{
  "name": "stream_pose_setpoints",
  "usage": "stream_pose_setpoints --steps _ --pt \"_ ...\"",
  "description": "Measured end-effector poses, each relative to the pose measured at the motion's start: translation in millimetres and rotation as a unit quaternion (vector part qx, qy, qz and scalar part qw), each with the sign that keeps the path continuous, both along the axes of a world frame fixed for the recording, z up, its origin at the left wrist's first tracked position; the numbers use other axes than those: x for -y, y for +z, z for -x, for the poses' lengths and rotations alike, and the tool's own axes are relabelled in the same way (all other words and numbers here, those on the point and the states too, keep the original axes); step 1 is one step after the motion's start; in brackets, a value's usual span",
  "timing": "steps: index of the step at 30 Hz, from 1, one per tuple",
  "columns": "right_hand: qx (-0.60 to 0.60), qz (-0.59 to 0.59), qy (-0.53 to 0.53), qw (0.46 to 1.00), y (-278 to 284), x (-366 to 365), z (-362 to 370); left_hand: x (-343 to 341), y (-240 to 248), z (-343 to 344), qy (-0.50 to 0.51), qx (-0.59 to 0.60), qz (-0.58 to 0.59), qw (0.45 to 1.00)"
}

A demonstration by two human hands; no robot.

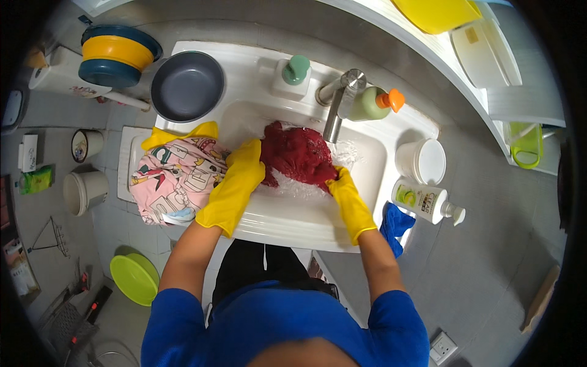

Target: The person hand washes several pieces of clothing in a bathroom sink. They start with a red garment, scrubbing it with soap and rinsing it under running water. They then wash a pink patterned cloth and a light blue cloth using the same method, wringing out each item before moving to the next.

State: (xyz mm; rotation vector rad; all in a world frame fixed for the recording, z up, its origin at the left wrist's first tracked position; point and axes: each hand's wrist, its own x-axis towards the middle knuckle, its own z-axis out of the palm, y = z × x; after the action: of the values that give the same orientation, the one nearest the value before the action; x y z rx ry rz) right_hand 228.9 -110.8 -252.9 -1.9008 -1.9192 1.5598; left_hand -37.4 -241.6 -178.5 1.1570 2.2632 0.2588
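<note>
At the left edge of the white sink [287,229], a pink printed cloth [177,180] and a dark pan [188,85] crowd the rim; open basin shows to the right of the faucet [345,107] spout, ending at a wall beside the white tub [428,162]. The wet red cloth [296,153] lies in the basin between both gloved hands. The left hand [244,164] meets its left side, fingers hidden, grip impossible to tell; the right hand [347,191] pinches its right edge in clenched fingers.
</note>
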Motion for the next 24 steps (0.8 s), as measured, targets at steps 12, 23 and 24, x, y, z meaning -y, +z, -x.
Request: stream_pose_setpoints --steps 12,23,24 --pt "-0.374 0.28 -0.218 0.857 248.8 1.3 35.5 -31.9 104.1 -93.4 -0.119 0.246 -0.345 0.898" --pt "-0.466 0.147 -0.129 0.863 244.4 -14.6 -24.6 -59.6 139.7 -71.0 -0.018 0.553 -0.318 0.77" --pt "-0.412 0.085 -0.092 0.903 251.4 -13.0 -17.6 -64.1 157.4 -65.4 -0.047 0.543 -0.331 0.771"
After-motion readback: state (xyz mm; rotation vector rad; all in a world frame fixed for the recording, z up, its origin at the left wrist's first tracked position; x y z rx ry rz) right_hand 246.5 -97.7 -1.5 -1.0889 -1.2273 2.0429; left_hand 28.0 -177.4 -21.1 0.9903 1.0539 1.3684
